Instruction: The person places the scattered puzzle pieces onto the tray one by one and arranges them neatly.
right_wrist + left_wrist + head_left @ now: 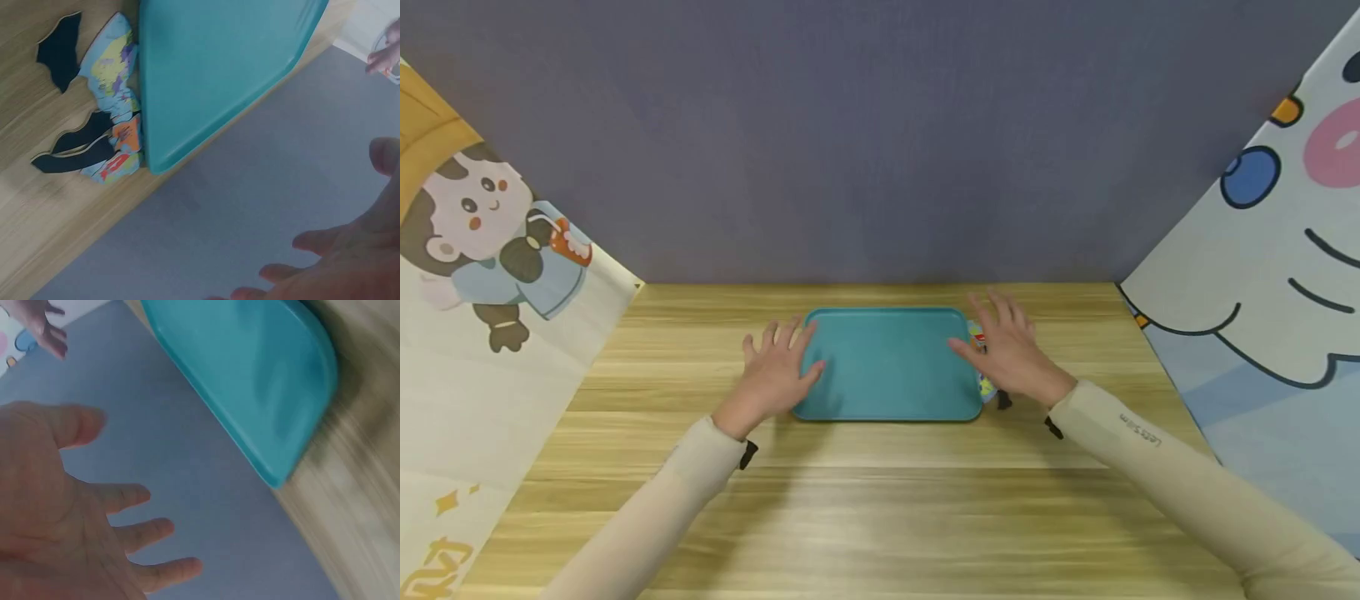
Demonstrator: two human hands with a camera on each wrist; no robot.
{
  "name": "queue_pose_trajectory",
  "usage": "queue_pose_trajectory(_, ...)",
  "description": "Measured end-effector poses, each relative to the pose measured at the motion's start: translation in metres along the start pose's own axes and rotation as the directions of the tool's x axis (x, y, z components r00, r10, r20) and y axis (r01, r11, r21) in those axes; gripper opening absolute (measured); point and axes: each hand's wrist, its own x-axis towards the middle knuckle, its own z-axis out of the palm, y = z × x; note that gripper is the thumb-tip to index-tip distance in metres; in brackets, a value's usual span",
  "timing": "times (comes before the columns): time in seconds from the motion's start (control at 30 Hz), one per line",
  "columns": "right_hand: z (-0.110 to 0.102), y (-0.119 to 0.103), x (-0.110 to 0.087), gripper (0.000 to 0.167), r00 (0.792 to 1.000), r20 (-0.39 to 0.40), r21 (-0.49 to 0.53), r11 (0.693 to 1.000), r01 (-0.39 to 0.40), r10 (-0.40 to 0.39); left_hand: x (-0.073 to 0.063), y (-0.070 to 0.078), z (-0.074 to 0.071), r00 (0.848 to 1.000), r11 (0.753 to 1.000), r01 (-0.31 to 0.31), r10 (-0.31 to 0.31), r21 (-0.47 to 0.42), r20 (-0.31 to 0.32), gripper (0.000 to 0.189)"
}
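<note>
A teal rectangular tray [887, 362] lies flat on the wooden table, nothing on it. Over its left edge hovers my left hand [773, 375], fingers spread and holding nothing; the left wrist view shows the palm apart from the tray. My right hand [1009, 354] is spread above the right edge, likewise holding nothing. Partly under that hand in the head view, flat puzzle-like pieces lie against the tray's right side. The right wrist view shows colourful map-printed pieces [111, 65] and dark, wavy-edged pieces [60, 53], some overlapping.
The wood-grain table [880, 508] extends in front of the tray and to both sides. A grey-blue wall panel [880, 150] rises behind the table's back edge. Cartoon-printed panels flank it at left [490, 400] and right [1262, 275].
</note>
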Motion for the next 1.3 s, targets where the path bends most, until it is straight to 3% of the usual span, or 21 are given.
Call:
queue_pose_trajectory(0.27, -0.001, 0.018, -0.004, 0.084, 0.997, 0.072, 0.023, 0.999, -0.040, 0.039, 0.000, -0.022, 0.002, 0.999, 0.997, 0.020, -0.016, -0.080, 0.047, 0.062)
queue_pose_trajectory(0.47, -0.001, 0.029, -0.006, 0.079, 0.992, 0.103, 0.030, 0.997, -0.070, 0.067, 0.001, -0.036, 0.010, 0.993, 0.984, 0.075, -0.060, -0.163, 0.097, 0.060)
queue_pose_trajectory(0.63, 0.001, 0.036, -0.007, 0.080, 0.993, 0.098, 0.038, 0.997, -0.071, 0.067, 0.005, -0.045, 0.018, 0.989, 0.980, 0.115, -0.097, -0.163, 0.112, 0.056)
queue_pose_trajectory(0.87, 0.011, 0.047, -0.006, 0.075, 0.994, 0.086, 0.046, 0.997, -0.069, 0.065, 0.007, -0.053, 0.027, 0.981, 0.973, 0.153, -0.128, -0.175, 0.145, 0.052)
queue_pose_trajectory(1.1, 0.022, 0.059, 0.000, 0.064, 0.992, 0.110, 0.056, 0.996, -0.075, 0.068, 0.013, -0.060, 0.034, 0.973, 0.959, 0.152, -0.103, -0.239, 0.205, 0.051)
queue_pose_trajectory(1.3, 0.031, 0.070, 0.005, 0.051, 0.986, 0.130, 0.067, 0.992, -0.110, 0.101, 0.019, -0.060, 0.039, 0.972, 0.956, 0.155, -0.103, -0.248, 0.209, 0.050)
